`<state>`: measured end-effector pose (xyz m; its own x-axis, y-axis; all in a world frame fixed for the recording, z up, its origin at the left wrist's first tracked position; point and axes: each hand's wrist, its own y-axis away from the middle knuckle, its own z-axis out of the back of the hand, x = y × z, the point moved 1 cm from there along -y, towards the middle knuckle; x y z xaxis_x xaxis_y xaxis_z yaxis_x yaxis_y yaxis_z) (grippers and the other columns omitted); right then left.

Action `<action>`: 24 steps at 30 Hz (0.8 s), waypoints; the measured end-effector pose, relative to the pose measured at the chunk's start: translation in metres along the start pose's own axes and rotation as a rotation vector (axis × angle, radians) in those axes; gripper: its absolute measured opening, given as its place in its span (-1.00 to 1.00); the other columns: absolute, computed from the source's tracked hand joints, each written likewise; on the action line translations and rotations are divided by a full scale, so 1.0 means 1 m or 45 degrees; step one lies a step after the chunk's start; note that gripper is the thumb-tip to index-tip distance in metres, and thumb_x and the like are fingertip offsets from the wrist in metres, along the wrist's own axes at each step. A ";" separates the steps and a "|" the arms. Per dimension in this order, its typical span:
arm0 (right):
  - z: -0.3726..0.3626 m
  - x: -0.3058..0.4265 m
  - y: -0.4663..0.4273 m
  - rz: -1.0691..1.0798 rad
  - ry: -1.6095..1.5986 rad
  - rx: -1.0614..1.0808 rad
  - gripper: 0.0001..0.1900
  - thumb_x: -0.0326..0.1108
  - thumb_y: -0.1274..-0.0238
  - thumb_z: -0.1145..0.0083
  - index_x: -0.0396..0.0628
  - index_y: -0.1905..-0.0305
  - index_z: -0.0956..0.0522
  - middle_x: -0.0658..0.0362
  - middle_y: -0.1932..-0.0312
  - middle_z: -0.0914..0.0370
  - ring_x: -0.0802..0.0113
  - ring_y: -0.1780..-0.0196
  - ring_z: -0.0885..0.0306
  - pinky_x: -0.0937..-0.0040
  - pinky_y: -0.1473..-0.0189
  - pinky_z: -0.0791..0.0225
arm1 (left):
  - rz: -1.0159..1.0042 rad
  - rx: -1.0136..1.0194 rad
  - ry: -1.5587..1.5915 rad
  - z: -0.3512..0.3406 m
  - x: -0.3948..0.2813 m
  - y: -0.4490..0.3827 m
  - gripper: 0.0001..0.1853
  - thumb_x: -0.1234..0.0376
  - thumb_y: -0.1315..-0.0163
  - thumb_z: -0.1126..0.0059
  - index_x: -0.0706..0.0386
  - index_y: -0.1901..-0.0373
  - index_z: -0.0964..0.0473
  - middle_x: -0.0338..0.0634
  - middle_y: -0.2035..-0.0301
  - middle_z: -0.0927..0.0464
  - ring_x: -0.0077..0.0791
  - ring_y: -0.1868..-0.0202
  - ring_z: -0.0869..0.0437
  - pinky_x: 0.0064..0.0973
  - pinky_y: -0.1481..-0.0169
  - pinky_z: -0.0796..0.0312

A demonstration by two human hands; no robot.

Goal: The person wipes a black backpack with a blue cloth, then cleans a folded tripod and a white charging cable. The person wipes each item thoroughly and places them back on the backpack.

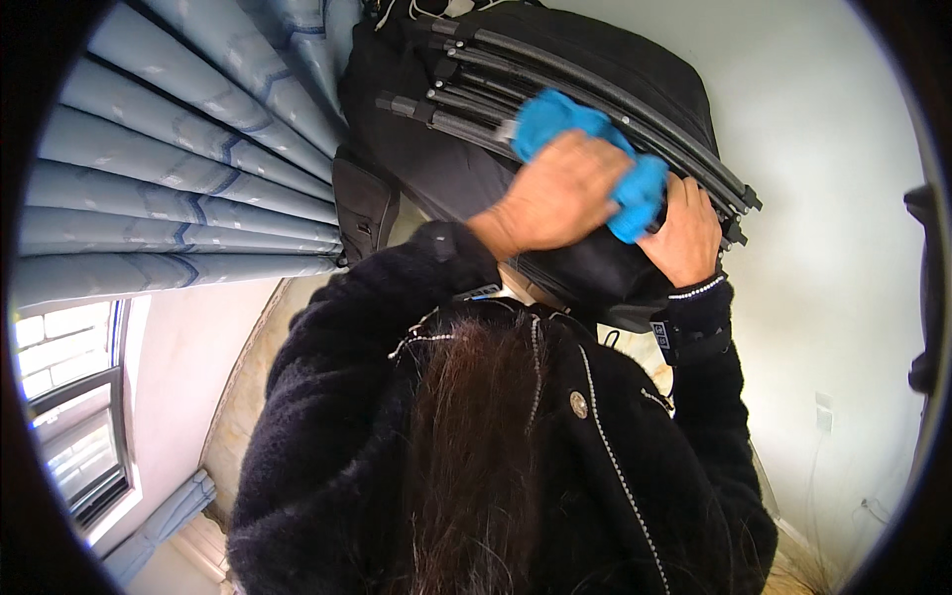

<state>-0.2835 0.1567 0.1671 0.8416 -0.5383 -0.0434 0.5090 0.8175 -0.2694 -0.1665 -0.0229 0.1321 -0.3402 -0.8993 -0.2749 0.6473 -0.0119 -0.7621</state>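
My left hand [561, 190], slightly blurred, grips a crumpled blue cloth [643, 197] pressed against a folded frame of dark metal tubes [543, 63]. A pale tag shows at the cloth's left end. The frame has black plastic end caps and joints, and black fabric [461, 171] goes with it; it looks like a folding chair. My right hand [684, 230] is closed around the frame near its right end, beside the cloth. Its thumb is partly hidden. What lies under the cloth cannot be seen.
Blue patterned curtains [186, 186] hang at the left, above a barred window [74, 409]. A small black pouch [364, 201] is by the curtain's edge. White cables [439, 9] lie at the top. A pale wall [811, 260] stands close on the right.
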 end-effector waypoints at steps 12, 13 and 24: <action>0.001 0.002 0.001 0.031 -0.040 -0.010 -0.25 0.06 0.23 -0.57 -0.08 -0.11 -0.52 0.05 0.11 -0.53 -0.01 0.03 -0.53 0.09 0.05 -0.45 | 0.165 0.222 -0.601 0.034 0.048 0.031 -0.73 0.36 -0.08 -0.23 0.23 0.16 -0.57 0.02 0.20 -0.55 -0.07 0.03 -0.57 -0.08 -0.21 -0.34; 0.001 0.002 0.001 0.037 -0.039 -0.029 -0.25 0.06 0.22 -0.57 -0.08 -0.11 -0.53 0.04 0.11 -0.53 -0.01 0.04 -0.53 0.09 0.05 -0.45 | 0.129 0.180 -0.307 0.018 0.026 0.025 -0.61 0.34 -0.12 -0.25 0.22 -0.02 -0.53 0.02 0.02 -0.54 -0.08 -0.13 -0.54 -0.09 -0.33 -0.29; 0.001 -0.005 -0.001 0.133 -0.108 -0.085 -0.24 0.04 0.26 -0.58 -0.11 -0.11 -0.54 0.08 0.13 -0.53 0.06 0.07 -0.52 0.16 0.05 -0.45 | 0.260 -0.055 -0.523 0.061 0.070 0.034 -0.60 0.41 -0.17 -0.23 0.34 -0.06 -0.53 0.06 -0.06 -0.59 0.02 -0.23 -0.52 0.01 -0.36 -0.26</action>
<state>-0.2882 0.1590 0.1689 0.9030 -0.4296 0.0059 0.4072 0.8513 -0.3309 -0.1268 -0.1132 0.1226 0.0959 -0.9801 -0.1737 0.6409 0.1944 -0.7426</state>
